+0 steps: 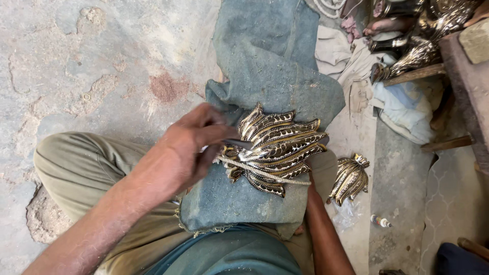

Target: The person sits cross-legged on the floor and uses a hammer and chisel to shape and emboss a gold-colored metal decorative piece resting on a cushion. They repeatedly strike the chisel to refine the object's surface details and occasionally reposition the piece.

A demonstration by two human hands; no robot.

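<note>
A leaf-shaped metal ornament (277, 147), gold ribs on black, lies on a grey-blue cloth (270, 76) draped over my lap. My left hand (188, 147) is closed on a thin dark tool (238, 143) whose tip touches the ornament's left edge. A light cord (265, 172) runs across the ornament's lower part. My right forearm reaches up from below, and my right hand (311, 196) disappears under the ornament and cloth, so its fingers are hidden.
A second, smaller leaf ornament (350, 178) lies on the floor to the right, with a small tube (380, 221) beyond it. Shiny metal pieces (423, 35), rags (402, 107) and a wooden bench (468, 81) crowd the top right. Rough concrete floor (102, 61) lies left.
</note>
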